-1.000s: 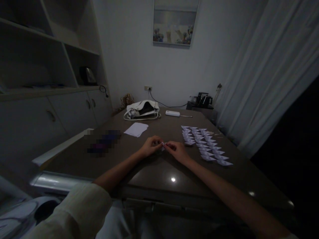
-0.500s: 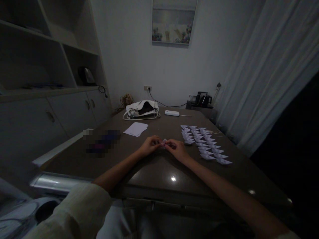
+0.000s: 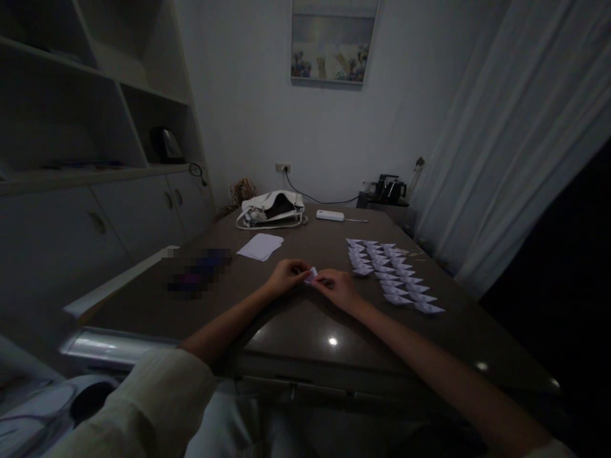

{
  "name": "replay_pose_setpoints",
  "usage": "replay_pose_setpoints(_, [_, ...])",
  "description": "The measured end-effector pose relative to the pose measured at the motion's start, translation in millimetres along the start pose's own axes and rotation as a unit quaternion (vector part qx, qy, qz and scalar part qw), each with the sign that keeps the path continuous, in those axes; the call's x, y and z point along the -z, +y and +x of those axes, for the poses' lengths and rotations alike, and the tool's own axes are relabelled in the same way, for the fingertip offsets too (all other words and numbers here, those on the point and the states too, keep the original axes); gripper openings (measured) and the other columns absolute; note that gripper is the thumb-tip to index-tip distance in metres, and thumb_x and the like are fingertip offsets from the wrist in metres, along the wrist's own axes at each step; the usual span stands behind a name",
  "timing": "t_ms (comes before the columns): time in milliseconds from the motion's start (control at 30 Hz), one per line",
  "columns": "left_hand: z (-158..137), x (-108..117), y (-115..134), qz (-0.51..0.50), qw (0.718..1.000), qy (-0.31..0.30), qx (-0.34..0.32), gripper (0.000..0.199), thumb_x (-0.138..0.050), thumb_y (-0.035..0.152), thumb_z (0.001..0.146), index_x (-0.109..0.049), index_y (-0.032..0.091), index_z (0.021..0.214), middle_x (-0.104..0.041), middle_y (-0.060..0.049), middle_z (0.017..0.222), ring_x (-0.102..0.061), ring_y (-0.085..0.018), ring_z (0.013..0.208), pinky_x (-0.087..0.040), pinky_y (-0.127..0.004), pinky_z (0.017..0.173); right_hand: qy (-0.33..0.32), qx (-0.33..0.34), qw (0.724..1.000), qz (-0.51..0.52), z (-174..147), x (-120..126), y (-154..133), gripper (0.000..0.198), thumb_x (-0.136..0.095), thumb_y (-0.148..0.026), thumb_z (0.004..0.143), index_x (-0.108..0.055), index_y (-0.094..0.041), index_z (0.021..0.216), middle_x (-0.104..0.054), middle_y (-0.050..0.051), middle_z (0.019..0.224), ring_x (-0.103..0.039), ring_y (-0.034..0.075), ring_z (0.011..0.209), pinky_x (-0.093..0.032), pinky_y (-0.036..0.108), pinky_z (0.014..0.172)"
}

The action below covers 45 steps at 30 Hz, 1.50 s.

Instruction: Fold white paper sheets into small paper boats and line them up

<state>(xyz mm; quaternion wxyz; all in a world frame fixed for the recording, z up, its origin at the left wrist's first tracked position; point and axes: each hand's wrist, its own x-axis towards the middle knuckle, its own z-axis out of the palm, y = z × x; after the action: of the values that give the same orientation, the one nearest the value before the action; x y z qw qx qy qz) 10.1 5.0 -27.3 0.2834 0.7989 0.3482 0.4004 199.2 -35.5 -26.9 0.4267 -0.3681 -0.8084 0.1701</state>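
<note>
Between my two hands, above the brown table, is a small folded piece of white paper. My left hand pinches its left side between thumb and fingers. On the other side my right hand grips the lower right part with its fingertips. Fingers cover some of the folds, so the paper's full shape is hidden. To the right stand several white folded paper boats in rows. A small stack of white paper sheets lies beyond my left hand.
A white handbag sits at the table's far end, beside a white power strip or power bank with a short cable. Blurred-out dark items lie on the left. A black kettle stands on a side stand at the back right.
The fingers have shifted slightly on the folded paper, and more of its white face shows between them. My right fingertips have moved a little lower. The boats and sheets stay put.
</note>
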Motion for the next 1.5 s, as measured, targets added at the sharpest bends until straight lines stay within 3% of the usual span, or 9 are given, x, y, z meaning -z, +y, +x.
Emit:
replay_pose_setpoints(233, [-4, 0, 3, 0.015, 0.999, -0.008, -0.037, 0.022, -0.061, 0.032, 0.079, -0.067, 0.011, 0.084, -0.067, -0.005, 0.077, -0.060, -0.014, 0.067, -0.046, -0.022, 0.062, 0.028, -0.031, 0.994, 0.104, 1, -1, 4, 0.019, -0.064, -0.025, 0.076, -0.057, -0.019, 0.093, -0.067, 0.005, 0.087, -0.065, 0.017, 0.079, -0.052, 0.030, 0.070])
replay_pose_setpoints(833, [-6, -1, 8, 0.102, 0.988, -0.016, -0.116, 0.010, -0.061, 0.022, 0.078, -0.065, 0.014, 0.083, -0.062, -0.003, 0.078, -0.056, -0.013, 0.070, -0.042, -0.022, 0.065, 0.034, -0.068, 0.988, 0.138, 2, -3, 13, 0.029, -0.069, -0.025, 0.070, -0.052, -0.018, 0.093, -0.064, 0.003, 0.080, -0.063, 0.016, 0.072, -0.051, 0.029, 0.066])
replay_pose_setpoints(1100, [-8, -1, 15, 0.102, 0.989, -0.023, -0.106, 0.010, -0.056, 0.024, 0.078, -0.059, 0.015, 0.080, -0.060, -0.003, 0.078, -0.055, -0.014, 0.072, -0.041, -0.023, 0.066, 0.052, -0.060, 0.992, 0.102, 2, -3, 9, 0.023, -0.068, -0.029, 0.072, -0.055, -0.017, 0.086, -0.064, 0.004, 0.080, -0.062, 0.015, 0.073, -0.051, 0.027, 0.066])
replay_pose_setpoints(1333, [-8, -1, 13, 0.068, 0.995, -0.055, -0.052, 0.022, -0.055, 0.034, 0.080, -0.060, 0.013, 0.083, -0.060, -0.003, 0.073, -0.055, -0.013, 0.066, -0.040, -0.021, 0.059, 0.015, -0.035, 0.998, 0.050, 0, -2, 2, 0.013, -0.060, -0.028, 0.080, -0.066, -0.016, 0.082, -0.068, 0.006, 0.079, -0.065, 0.018, 0.072, -0.050, 0.029, 0.067])
replay_pose_setpoints(1500, [-9, -2, 10, 0.045, 0.995, -0.066, -0.067, 0.023, -0.054, 0.035, 0.081, -0.059, 0.012, 0.082, -0.059, -0.002, 0.072, -0.053, -0.012, 0.065, -0.040, -0.020, 0.058, 0.003, -0.031, 0.998, 0.057, 0, -2, 2, 0.014, -0.059, -0.027, 0.081, -0.067, -0.016, 0.085, -0.069, 0.006, 0.081, -0.066, 0.018, 0.073, -0.050, 0.029, 0.067])
